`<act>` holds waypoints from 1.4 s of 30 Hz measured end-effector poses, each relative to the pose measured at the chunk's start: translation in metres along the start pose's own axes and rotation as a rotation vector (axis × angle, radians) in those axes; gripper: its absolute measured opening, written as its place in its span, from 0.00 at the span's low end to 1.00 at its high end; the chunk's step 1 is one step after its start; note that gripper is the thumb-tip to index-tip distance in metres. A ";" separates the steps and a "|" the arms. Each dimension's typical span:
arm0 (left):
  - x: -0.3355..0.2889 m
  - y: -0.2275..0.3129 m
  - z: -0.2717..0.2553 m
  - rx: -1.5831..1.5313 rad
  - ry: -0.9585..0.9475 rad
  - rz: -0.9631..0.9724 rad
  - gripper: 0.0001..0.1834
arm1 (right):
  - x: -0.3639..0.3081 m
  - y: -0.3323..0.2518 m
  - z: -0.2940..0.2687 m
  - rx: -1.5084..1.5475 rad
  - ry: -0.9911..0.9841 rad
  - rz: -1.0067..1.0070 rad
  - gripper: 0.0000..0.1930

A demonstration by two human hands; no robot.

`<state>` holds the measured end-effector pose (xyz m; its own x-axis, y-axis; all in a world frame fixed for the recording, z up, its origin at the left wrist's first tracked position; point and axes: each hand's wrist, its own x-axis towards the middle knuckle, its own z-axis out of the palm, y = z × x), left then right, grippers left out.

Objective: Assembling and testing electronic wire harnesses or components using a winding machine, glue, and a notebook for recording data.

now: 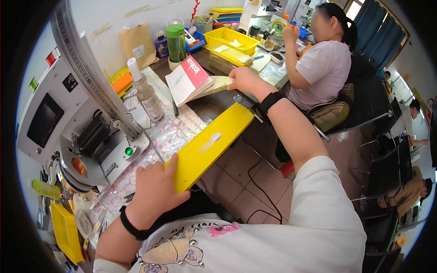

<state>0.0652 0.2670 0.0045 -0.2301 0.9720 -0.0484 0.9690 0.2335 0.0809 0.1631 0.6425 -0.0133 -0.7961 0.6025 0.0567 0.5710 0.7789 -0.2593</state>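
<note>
My left hand (157, 191) grips the near end of a long yellow plastic tray (214, 143), thumb along its upper edge. The tray is tilted over the table's front edge, one long side with a small label facing up. My right hand (248, 84) reaches over its far end, fingers closed on the corner of a pale yellow-green flat thing (214, 88) whose kind I cannot make out. Against that thing leans a notebook (189, 82) with a pink and white cover. A dark pen (175, 108) lies beside the notebook.
At left stands a white bench machine (52, 111) with a metal column. A clear bottle (148, 98) and green tumbler (175, 43) are behind the tray. A yellow bin (234, 40) sits further back. At right a co-worker (318, 59) sits at the table. A black cable (259, 182) crosses the floor.
</note>
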 end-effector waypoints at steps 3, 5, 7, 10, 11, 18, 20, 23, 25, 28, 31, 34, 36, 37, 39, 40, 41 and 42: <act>0.028 0.011 0.009 0.050 0.043 0.032 0.45 | -0.003 -0.012 -0.006 -0.034 0.037 0.028 0.19; 0.045 0.014 0.022 0.058 0.043 0.054 0.46 | -0.001 -0.018 -0.007 -0.070 0.043 0.016 0.20; 0.052 0.013 0.033 0.086 0.055 0.053 0.47 | -0.004 -0.020 -0.006 -0.060 0.043 0.025 0.20; 0.051 0.012 0.043 0.081 0.027 0.015 0.47 | -0.006 -0.018 -0.001 -0.037 0.050 0.033 0.19; 0.049 0.012 0.045 0.073 0.057 0.009 0.47 | -0.006 -0.017 0.001 -0.023 0.059 0.030 0.20; 0.045 0.010 0.052 0.071 0.065 -0.034 0.47 | -0.022 -0.021 0.018 -0.125 -0.079 0.076 0.19; 0.045 0.012 0.052 0.070 0.047 -0.049 0.47 | -0.031 -0.021 0.031 -0.158 -0.097 0.064 0.19; 0.045 0.015 0.051 0.053 0.052 -0.052 0.47 | -0.044 -0.021 0.034 0.076 -0.025 0.158 0.20; 0.044 0.016 0.049 0.034 0.077 -0.037 0.48 | -0.050 -0.014 0.041 0.117 0.079 0.151 0.20; 0.038 0.012 0.042 -0.049 0.024 -0.056 0.46 | -0.076 -0.016 0.043 0.198 0.296 0.074 0.21; 0.016 -0.006 0.034 -0.009 0.194 -0.050 0.43 | -0.122 -0.043 0.048 0.303 0.444 -0.067 0.19; -0.017 -0.034 0.018 -0.273 0.313 0.035 0.34 | -0.166 -0.071 0.059 0.434 0.328 -0.059 0.17; -0.046 -0.056 0.004 -0.322 0.350 -0.006 0.32 | -0.186 -0.094 0.058 0.463 0.247 -0.111 0.17; -0.062 -0.068 0.000 -0.386 0.389 -0.017 0.29 | -0.192 -0.105 0.058 0.475 0.230 -0.156 0.17; -0.094 -0.091 0.000 -0.393 0.498 -0.090 0.19 | -0.200 -0.126 0.048 0.480 0.123 -0.194 0.16; -0.115 -0.103 -0.002 -0.451 0.590 -0.136 0.15 | -0.203 -0.140 0.043 0.448 0.098 -0.219 0.16; -0.138 -0.107 -0.004 -0.493 0.679 -0.202 0.12 | -0.202 -0.149 0.041 0.432 0.062 -0.259 0.16; -0.160 -0.108 -0.007 -0.508 0.787 -0.302 0.07 | -0.200 -0.160 0.040 0.458 0.015 -0.316 0.15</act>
<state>-0.0028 0.0864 0.0107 -0.6347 0.5680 0.5240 0.7478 0.2805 0.6018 0.2225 0.3902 -0.0216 -0.9096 0.3570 0.2124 0.1568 0.7686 -0.6203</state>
